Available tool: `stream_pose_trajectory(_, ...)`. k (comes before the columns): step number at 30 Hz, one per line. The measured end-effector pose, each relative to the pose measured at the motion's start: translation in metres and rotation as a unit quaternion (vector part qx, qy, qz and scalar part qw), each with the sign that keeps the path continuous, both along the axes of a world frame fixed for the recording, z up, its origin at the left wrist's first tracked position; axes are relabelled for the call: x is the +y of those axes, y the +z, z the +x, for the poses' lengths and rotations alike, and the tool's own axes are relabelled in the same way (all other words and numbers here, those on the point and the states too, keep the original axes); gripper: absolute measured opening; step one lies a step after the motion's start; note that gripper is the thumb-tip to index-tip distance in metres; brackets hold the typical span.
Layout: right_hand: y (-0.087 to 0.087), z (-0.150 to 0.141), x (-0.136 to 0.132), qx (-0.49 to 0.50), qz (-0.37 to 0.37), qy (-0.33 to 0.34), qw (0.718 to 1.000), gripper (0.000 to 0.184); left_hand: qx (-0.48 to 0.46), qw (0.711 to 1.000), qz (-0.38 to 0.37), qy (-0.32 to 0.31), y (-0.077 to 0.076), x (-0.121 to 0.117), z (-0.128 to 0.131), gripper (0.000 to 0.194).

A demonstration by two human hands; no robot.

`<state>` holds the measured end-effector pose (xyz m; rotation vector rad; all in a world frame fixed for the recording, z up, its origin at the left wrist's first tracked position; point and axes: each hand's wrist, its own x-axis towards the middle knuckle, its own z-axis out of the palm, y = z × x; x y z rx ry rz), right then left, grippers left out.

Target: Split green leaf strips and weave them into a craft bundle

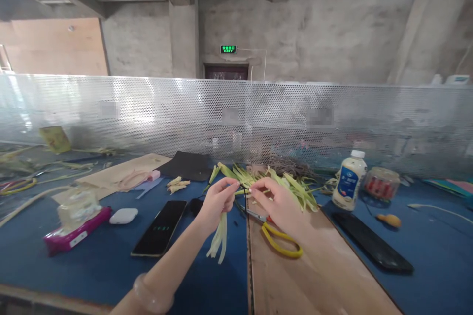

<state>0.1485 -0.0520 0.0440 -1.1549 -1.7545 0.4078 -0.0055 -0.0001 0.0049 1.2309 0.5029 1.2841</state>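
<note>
My left hand (216, 204) is closed around a bundle of pale corn husk strips (220, 241), whose loose ends hang below the fist. Close beside it, my right hand (277, 202) pinches with thumb and forefinger. Between the two sets of fingertips shows a thin dark strand; what exactly the right fingers hold is too small to make out. Under the right hand lie scissors with yellow handles (283, 243), partly covered by it. Just beyond the hands spreads a heap of green and yellow husks (295, 189).
Brown board (314, 275) covers part of the blue table. A black phone (159, 229), white earphone case (124, 215) and magenta packet (79, 232) lie left. A white bottle (349, 182), jar (382, 184) and dark case (373, 241) are right. Behind stands a perforated metal screen (177, 108).
</note>
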Motion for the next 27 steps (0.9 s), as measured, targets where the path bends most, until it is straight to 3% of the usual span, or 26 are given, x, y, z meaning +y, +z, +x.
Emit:
stream_pose_trajectory(5,-0.002,-0.001,0.003,0.031,-0.036,-0.039,0.998,0.018,-0.014,1.000,-0.005,-0.006,-0.001,0.000,-0.001,0.023)
stream_pose_trajectory(11,-0.010,-0.005,0.008,0.104,-0.042,0.012,0.994,0.020,-0.001,1.000,0.000,0.000,0.000,0.000,0.000,0.024)
stream_pose_trajectory(19,-0.023,-0.012,0.008,0.080,0.095,-0.028,0.992,0.018,0.009,1.000,0.002,0.007,0.000,-0.001,0.001,0.024)
stream_pose_trajectory(27,-0.034,-0.010,0.025,0.125,0.007,-0.049,0.991,0.023,-0.018,0.998,-0.018,-0.063,-0.001,-0.001,-0.002,0.020)
